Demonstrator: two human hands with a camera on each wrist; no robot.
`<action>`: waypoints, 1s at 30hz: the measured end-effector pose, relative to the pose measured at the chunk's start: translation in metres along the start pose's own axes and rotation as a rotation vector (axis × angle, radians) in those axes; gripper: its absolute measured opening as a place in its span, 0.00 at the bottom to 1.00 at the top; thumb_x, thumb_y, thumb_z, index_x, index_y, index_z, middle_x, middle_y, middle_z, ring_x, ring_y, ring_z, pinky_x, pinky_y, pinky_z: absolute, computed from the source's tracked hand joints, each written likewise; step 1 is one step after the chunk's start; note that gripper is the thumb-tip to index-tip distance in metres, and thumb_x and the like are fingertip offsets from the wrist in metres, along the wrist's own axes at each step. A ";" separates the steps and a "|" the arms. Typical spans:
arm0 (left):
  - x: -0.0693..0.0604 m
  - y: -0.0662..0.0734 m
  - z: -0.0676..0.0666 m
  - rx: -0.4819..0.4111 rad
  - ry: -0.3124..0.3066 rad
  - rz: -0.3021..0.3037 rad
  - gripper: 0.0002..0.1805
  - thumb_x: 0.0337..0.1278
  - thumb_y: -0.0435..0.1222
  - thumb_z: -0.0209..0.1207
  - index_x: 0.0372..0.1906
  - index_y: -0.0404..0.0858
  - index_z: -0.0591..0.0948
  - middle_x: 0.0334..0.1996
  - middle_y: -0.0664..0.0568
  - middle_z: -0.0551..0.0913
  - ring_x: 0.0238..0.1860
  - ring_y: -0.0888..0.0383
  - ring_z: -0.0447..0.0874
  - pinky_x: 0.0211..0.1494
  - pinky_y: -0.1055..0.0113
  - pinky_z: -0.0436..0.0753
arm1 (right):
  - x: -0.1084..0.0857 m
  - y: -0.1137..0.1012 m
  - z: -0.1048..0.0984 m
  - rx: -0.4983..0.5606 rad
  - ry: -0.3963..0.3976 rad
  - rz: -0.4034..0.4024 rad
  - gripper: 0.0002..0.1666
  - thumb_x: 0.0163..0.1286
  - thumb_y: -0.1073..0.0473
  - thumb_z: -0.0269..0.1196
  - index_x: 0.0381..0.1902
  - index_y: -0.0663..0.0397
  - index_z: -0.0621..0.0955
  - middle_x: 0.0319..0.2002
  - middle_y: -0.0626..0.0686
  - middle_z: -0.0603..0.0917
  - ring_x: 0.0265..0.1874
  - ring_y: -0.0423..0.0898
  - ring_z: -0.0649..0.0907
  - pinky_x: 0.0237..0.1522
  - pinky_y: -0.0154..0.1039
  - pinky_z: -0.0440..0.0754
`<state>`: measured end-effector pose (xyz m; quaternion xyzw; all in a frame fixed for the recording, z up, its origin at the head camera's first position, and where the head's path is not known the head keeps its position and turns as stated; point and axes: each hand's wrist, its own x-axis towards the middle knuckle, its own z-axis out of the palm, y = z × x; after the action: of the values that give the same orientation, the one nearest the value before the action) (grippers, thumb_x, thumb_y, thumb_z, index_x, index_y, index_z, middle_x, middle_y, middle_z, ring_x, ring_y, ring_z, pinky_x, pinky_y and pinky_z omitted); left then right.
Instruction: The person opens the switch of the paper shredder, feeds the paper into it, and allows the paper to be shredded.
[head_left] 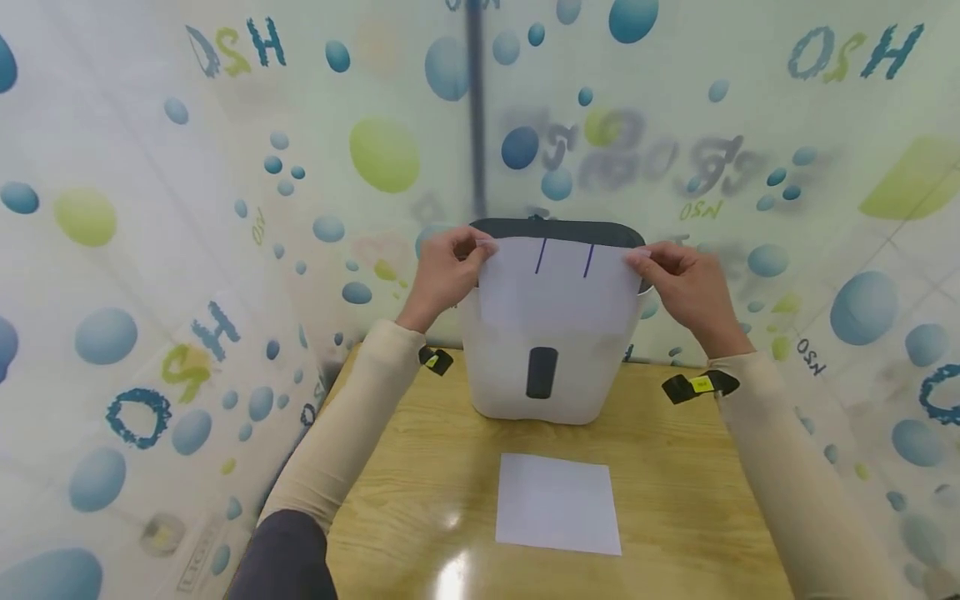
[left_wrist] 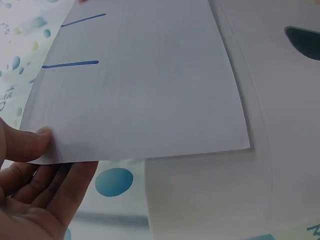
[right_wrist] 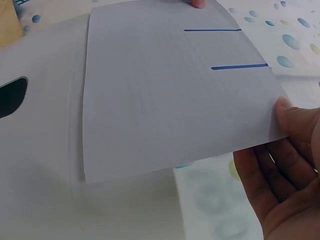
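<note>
A white sheet of paper (head_left: 558, 287) with two short blue lines at its top edge hangs in front of a white bin-shaped machine (head_left: 502, 383), which looks like a paper shredder. My left hand (head_left: 446, 275) pinches the sheet's upper left corner between thumb and fingers. At the upper right corner, my right hand (head_left: 690, 287) pinches it the same way. The left wrist view shows the left thumb (left_wrist: 30, 145) lying on the paper's face; the right thumb (right_wrist: 295, 120) does likewise in the right wrist view. The sheet covers the machine's upper front.
The machine has a dark top (head_left: 555, 229) and a dark oval window (head_left: 542, 372) low on its front. Another white sheet (head_left: 557, 504) lies on the wooden table (head_left: 405, 500) before it. Behind and at both sides hangs a curtain (head_left: 382, 154) printed with bubbles.
</note>
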<state>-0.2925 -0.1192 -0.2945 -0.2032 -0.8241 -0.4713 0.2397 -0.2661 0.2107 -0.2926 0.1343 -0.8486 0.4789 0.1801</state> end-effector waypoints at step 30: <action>0.080 0.031 -0.020 0.064 0.006 0.018 0.11 0.69 0.29 0.55 0.38 0.36 0.88 0.39 0.46 0.91 0.37 0.59 0.87 0.40 0.72 0.81 | 0.065 -0.033 -0.022 0.093 0.065 0.019 0.16 0.68 0.46 0.71 0.45 0.50 0.90 0.28 0.31 0.87 0.34 0.33 0.85 0.44 0.28 0.78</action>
<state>-0.3351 -0.1131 -0.2184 -0.2012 -0.8361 -0.4433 0.2528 -0.3080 0.2092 -0.2289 0.1188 -0.8205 0.5236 0.1964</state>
